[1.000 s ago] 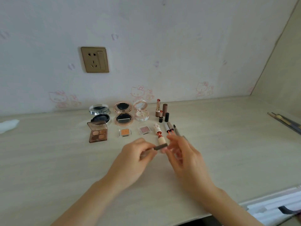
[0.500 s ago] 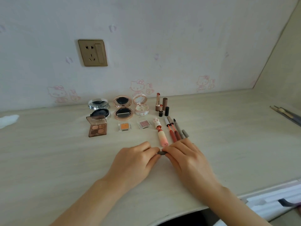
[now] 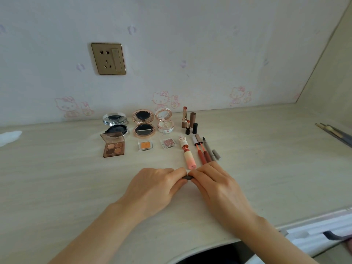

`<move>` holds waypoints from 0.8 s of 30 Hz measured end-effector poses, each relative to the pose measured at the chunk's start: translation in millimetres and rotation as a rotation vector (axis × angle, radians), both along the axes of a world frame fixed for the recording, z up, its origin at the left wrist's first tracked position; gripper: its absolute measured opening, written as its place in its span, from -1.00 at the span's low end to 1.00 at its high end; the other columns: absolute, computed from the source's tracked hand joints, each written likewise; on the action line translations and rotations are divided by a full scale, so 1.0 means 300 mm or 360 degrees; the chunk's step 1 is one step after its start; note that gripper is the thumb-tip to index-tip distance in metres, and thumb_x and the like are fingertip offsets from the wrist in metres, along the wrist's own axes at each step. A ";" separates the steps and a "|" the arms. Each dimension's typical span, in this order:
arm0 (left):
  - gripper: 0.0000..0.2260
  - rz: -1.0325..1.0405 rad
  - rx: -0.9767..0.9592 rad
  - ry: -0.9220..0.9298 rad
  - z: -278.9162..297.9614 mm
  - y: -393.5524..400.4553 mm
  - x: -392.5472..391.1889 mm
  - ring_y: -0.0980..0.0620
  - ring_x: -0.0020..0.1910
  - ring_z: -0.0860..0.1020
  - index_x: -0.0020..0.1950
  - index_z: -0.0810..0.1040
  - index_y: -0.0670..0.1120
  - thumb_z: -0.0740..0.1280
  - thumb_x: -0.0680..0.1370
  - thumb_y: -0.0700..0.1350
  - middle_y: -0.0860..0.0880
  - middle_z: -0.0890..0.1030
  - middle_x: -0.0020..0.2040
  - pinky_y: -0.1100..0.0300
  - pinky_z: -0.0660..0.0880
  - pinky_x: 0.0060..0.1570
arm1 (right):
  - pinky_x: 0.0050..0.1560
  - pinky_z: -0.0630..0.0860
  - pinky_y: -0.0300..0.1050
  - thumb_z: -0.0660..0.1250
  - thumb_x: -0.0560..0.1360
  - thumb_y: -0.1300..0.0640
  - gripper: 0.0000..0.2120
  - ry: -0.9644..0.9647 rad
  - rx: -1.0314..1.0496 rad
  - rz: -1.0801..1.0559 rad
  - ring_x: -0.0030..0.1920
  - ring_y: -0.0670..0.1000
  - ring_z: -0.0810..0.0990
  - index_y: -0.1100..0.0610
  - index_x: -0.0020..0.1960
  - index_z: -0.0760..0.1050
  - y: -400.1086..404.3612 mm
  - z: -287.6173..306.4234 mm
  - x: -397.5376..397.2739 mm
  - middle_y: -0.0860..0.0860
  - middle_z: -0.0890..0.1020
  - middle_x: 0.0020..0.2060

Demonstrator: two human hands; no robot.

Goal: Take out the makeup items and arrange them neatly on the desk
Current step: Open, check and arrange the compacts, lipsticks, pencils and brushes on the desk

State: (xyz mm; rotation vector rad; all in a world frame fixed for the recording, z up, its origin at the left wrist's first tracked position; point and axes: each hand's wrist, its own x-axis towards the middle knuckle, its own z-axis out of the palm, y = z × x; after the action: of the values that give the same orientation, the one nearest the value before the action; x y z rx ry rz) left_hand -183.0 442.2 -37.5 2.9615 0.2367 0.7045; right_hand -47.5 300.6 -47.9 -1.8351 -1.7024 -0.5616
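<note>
My left hand [image 3: 154, 184] and my right hand [image 3: 213, 182] meet fingertip to fingertip near the front middle of the desk [image 3: 57, 187]. Between them they pinch a short dark grey pencil [image 3: 187, 177], mostly hidden by the fingers. Behind the hands, open makeup lies in rows: a brown eyeshadow palette [image 3: 114, 147], a silver cushion compact [image 3: 115, 124], a rose-gold compact [image 3: 143, 123], a pale pink compact [image 3: 165, 121], two small single shadows [image 3: 145, 145], upright lipsticks [image 3: 188, 122], a pink lip tube [image 3: 188, 157], and slim lip glosses and pencils [image 3: 204, 152].
A gold wall socket [image 3: 108, 59] sits above the desk. A white tissue [image 3: 9, 137] lies at the far left. Brush handles [image 3: 335, 135] stick in from the right edge. The desk's curved front edge is just below my wrists, with white bedding [image 3: 316, 230] at lower right.
My hands have come together and down onto the desk. The grey pencil, seen longer between them a second ago, is now almost covered by my fingertips.
</note>
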 end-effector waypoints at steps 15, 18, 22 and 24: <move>-0.75 0.0018 0.0180 -0.0065 0.003 0.004 0.003 -0.03 -0.50 0.49 -0.03 0.42 0.13 0.02 0.60 0.18 0.07 0.55 -0.42 0.15 0.37 -0.57 | -0.18 0.52 -0.06 0.32 0.55 0.28 -0.88 -0.0044 0.0016 0.0038 -0.15 0.08 0.51 0.23 0.05 0.60 0.000 -0.005 -0.002 0.08 0.58 -0.13; -0.70 0.0067 0.0091 -0.0049 0.007 0.001 0.002 -0.09 -0.45 0.51 0.01 0.38 0.14 -0.06 0.58 0.24 0.03 0.57 -0.40 0.10 0.42 -0.49 | -0.19 0.52 -0.05 0.32 0.55 0.28 -0.89 -0.0060 0.0009 0.0058 -0.15 0.08 0.51 0.25 0.04 0.59 0.003 0.000 0.002 0.08 0.58 -0.14; -0.70 0.0122 0.0129 -0.0055 0.012 -0.011 0.008 -0.12 -0.48 0.50 -0.01 0.31 0.12 -0.08 0.58 0.26 0.03 0.56 -0.42 0.14 0.34 -0.53 | -0.21 0.53 -0.03 0.34 0.53 0.31 -0.88 -0.0073 -0.0004 0.0046 -0.13 0.09 0.50 0.26 0.05 0.58 0.003 -0.002 0.004 0.09 0.57 -0.12; -0.72 0.0125 0.0204 -0.0097 0.016 -0.015 0.013 -0.10 -0.52 0.47 -0.10 0.30 0.07 -0.02 0.60 0.21 0.05 0.54 -0.42 0.15 0.31 -0.60 | -0.23 0.53 -0.02 0.34 0.53 0.30 -0.87 -0.0056 0.0008 0.0025 -0.12 0.09 0.50 0.25 0.06 0.58 0.002 -0.005 0.005 0.09 0.57 -0.11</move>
State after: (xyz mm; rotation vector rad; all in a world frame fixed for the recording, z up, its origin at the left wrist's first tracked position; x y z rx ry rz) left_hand -179.1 437.7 -32.7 3.0600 0.3159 0.8487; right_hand -45.9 301.4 -49.5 -1.8170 -1.7349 -0.5944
